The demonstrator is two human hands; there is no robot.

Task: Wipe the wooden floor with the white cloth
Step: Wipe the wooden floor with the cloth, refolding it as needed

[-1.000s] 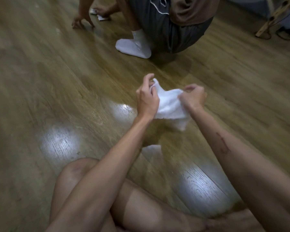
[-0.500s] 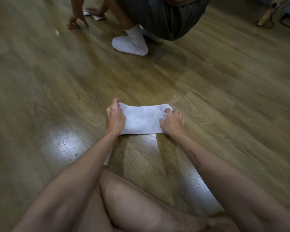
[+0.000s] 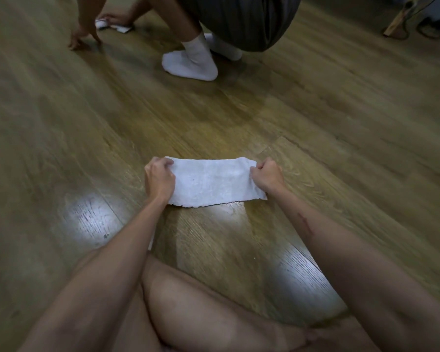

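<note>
The white cloth (image 3: 212,182) lies spread flat as a wide rectangle on the wooden floor (image 3: 315,138) in front of me. My left hand (image 3: 160,177) grips its left edge with curled fingers. My right hand (image 3: 266,176) is closed on its right edge. The cloth is stretched between the two hands, and its near edge looks ragged. My bent bare legs fill the bottom of the view.
Another person crouches at the top, with a white sock (image 3: 189,62) on the floor and a hand pressing a second white cloth (image 3: 112,24) at the top left. A wooden leg (image 3: 398,20) and dark cables (image 3: 432,29) sit at the top right.
The cloth was bunched between my hands in the air; it has come down onto the floor and been pulled out flat and wider, a hand at each end.
</note>
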